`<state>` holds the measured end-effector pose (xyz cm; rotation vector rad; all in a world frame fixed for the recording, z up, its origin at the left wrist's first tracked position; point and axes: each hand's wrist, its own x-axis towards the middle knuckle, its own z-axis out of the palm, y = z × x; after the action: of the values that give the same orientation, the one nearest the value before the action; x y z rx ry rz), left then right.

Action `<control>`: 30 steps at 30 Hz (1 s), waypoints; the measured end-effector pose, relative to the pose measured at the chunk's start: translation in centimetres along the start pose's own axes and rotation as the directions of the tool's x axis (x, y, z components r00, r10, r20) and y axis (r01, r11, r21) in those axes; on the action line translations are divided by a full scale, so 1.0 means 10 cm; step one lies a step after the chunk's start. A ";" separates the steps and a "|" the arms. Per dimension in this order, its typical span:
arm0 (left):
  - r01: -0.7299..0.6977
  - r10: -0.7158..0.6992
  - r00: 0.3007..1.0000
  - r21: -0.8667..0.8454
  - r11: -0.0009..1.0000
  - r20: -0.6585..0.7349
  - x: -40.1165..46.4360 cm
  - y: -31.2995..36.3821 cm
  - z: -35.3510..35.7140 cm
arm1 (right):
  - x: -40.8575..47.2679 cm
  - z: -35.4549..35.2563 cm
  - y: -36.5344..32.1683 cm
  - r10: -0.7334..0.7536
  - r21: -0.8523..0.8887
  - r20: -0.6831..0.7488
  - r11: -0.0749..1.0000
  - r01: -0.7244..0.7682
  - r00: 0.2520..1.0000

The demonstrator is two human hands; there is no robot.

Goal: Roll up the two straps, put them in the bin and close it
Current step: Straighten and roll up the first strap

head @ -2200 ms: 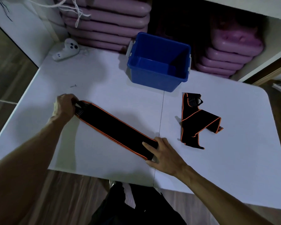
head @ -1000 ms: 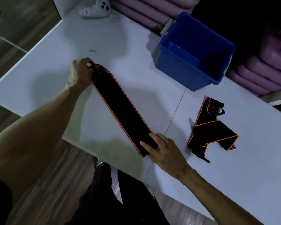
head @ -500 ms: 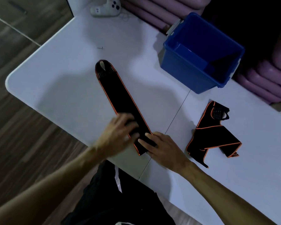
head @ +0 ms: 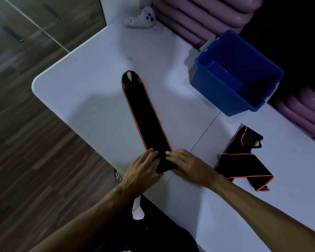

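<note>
A long black strap with orange edging [head: 145, 113] lies flat and stretched out on the white table [head: 91, 91], its looped end pointing away from me. My left hand [head: 144, 170] and my right hand [head: 187, 164] both rest on its near end at the table's front edge, fingers gripping the fabric from either side. A second black and orange strap [head: 242, 160] lies crumpled and folded to the right, untouched. The open blue bin [head: 233, 75] stands at the back right with nothing visible inside; no lid is visible.
A white game controller [head: 140, 19] lies at the table's far corner. Stacked pink cushions [head: 198, 17] sit behind the bin and to its right. A small screw [head: 129, 58] lies on the table beyond the strap. Wooden floor lies to the left.
My left hand let go of the strap's far looped end and came to the near end beside my right hand. The strap now lies straight, and my view has shifted left.
</note>
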<state>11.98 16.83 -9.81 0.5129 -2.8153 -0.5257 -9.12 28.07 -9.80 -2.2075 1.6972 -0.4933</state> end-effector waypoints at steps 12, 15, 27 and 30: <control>0.079 -0.082 0.992 -0.037 0.996 -0.099 -0.07 0.10 0.07 | 0.06 -0.06 0.18 -0.097 -0.046 -0.087 0.995 0.093 0.991; 0.205 -0.225 0.971 -0.209 0.956 -0.079 0.04 0.11 -0.05 | 0.20 -0.16 0.17 -0.067 0.013 -0.054 0.998 0.068 0.996; 0.563 -0.614 0.784 -0.315 0.764 -0.088 0.31 0.13 -0.07 | 0.76 -0.27 0.26 0.245 0.249 0.195 0.924 -0.290 0.950; 0.547 -0.594 0.794 -0.276 0.790 -0.127 0.28 0.14 -0.07 | 0.76 -0.26 0.19 0.270 0.290 0.148 0.908 -0.303 0.951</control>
<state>9.26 16.77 -8.22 1.3090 -2.3191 -0.8348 -10.16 20.12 -7.71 -1.6992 1.7166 -0.5171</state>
